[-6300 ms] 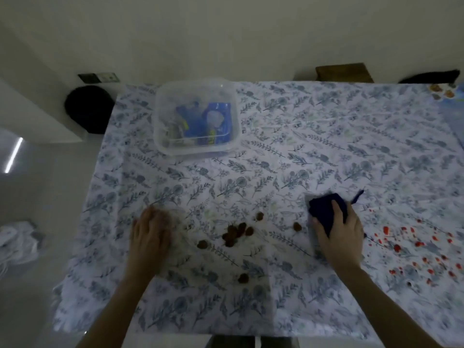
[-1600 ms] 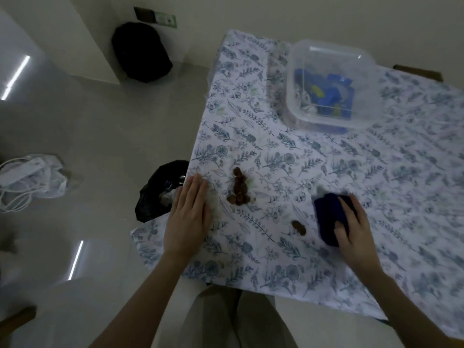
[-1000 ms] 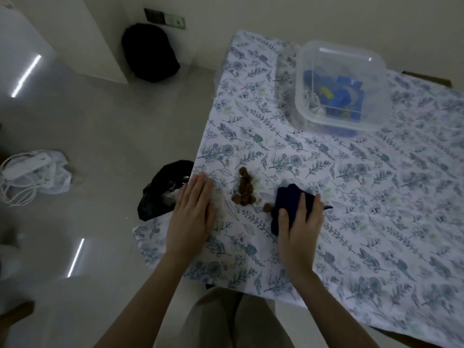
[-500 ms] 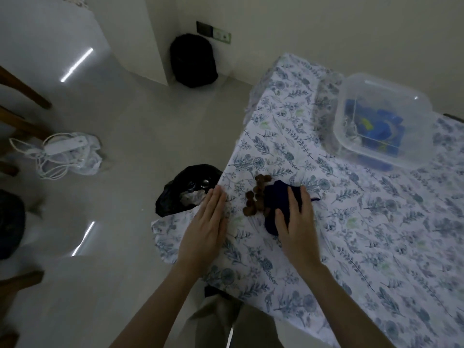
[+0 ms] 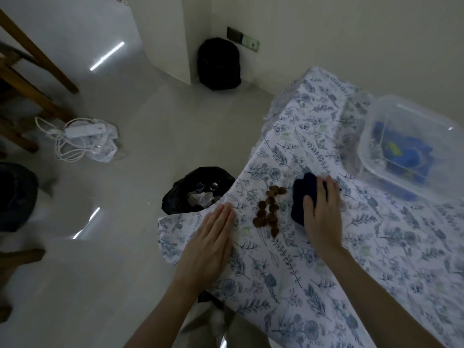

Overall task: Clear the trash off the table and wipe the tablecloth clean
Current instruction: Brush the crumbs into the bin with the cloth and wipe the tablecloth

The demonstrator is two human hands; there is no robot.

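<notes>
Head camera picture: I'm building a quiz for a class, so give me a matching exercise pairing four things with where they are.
Things:
1. brown crumbs
2. dark blue cloth
3. black trash bag
4. clear plastic box

Places:
A. on the floor beside the table edge
B. at the far side of the tablecloth
C. under the right hand
D. piled between the two hands

Pairs: 1-D, 2-C, 3-A, 4-B
</notes>
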